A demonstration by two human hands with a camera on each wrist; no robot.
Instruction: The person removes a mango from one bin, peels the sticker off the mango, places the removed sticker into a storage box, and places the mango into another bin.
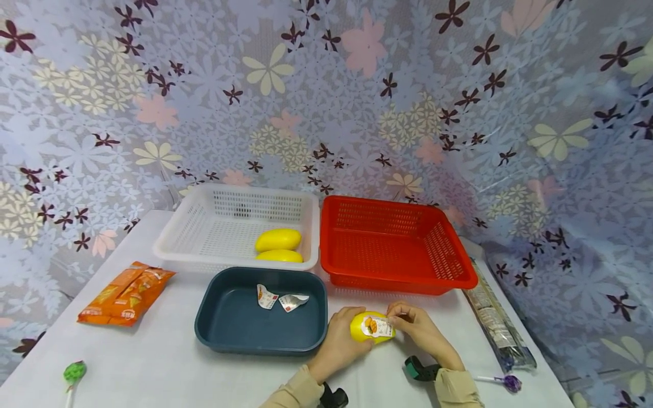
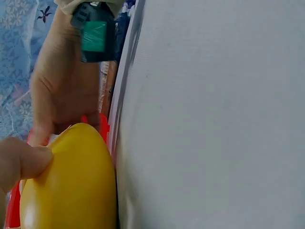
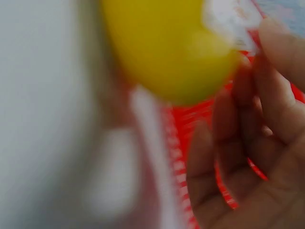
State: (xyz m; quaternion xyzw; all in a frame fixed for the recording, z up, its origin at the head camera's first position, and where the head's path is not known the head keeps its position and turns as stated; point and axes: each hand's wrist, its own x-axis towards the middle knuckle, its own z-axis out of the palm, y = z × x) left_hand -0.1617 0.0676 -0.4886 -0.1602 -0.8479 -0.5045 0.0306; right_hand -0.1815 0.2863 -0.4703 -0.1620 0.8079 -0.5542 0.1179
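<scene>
A yellow mango (image 1: 358, 330) with a white printed label (image 1: 376, 326) on it is held just above the table, in front of the red basket. My left hand (image 1: 340, 342) grips it from the left, and in the left wrist view the thumb (image 2: 35, 161) presses on its skin. On the right side, my right hand (image 1: 419, 328) pinches the label's right edge between thumb and forefinger. The right wrist view shows part of the label (image 3: 228, 19) lifted off the mango (image 3: 162, 57), while the other fingers are loosely bent.
Two more mangoes (image 1: 278, 240) lie in a white basket (image 1: 209, 262) behind a dark blue tray (image 1: 245, 334), which holds two torn label pieces (image 1: 266, 297). Beside them stands a red basket (image 1: 398, 281). An orange snack bag (image 1: 124, 294), lollipops (image 1: 75, 371) and a long packet (image 1: 500, 323) lie around.
</scene>
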